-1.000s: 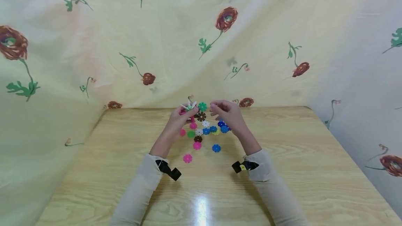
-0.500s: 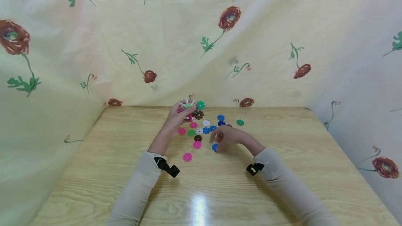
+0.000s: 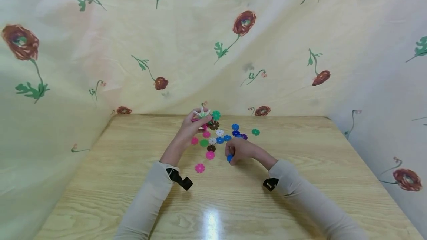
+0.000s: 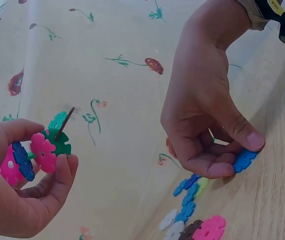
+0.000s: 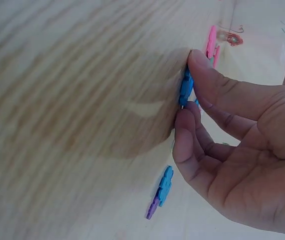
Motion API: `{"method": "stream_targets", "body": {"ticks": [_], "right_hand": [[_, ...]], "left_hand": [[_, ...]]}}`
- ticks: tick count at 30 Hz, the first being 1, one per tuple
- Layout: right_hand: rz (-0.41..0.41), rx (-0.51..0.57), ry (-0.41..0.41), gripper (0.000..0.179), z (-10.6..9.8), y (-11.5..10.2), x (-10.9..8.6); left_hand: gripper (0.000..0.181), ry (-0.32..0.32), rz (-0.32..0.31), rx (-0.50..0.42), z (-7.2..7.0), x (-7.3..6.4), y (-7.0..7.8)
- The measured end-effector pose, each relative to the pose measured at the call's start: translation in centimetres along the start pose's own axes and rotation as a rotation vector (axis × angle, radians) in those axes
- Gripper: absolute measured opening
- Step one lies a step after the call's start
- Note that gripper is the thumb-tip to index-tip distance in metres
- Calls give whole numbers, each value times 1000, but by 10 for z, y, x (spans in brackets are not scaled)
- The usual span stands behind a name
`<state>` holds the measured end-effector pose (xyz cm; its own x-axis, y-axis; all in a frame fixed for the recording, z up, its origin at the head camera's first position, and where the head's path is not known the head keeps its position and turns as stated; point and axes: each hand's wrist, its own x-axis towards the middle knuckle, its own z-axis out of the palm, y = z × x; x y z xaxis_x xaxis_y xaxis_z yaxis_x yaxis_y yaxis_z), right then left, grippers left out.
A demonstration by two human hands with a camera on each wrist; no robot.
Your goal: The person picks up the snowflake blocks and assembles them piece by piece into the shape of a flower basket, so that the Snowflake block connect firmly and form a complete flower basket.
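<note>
Flower-printed cloth is hanging behind and along both sides of a wood-grain surface, screening it off and hiding whether this is home or workshop.

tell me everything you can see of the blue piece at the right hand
The blue piece is a flat disc with a notched, petal-like rim, apparently plastic. The right hand pinches it by its edge, hiding part of it. It is roughly level, on or just above the wooden tabletop; whether they touch is unclear.
</note>
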<state>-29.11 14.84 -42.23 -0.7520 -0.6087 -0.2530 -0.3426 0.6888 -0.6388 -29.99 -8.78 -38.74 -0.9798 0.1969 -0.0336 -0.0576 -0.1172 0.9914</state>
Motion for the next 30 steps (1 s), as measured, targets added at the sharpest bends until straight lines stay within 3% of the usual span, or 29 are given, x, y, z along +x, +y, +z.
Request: {"method": "stream_targets", "body": {"ticks": [8,15,21,25,30], "right_hand": [[45,-3,48,22,3,2,-2],[14,32,59,22,1,4,-5],[-5,71,102,13,-3,9,-9],[-12,133,209,7,-16,5,-14],[7,287,459,17,-35,-12,-21]], "left_hand": [[33,-21,-5,19,3,0,-5],[40,-33,-31,45,2,-2,-1],[32,-22,-65,42,1,-4,3],[25,-36,-72,44,1,-5,4],[22,-74,-63,41,1,-4,2]]}}
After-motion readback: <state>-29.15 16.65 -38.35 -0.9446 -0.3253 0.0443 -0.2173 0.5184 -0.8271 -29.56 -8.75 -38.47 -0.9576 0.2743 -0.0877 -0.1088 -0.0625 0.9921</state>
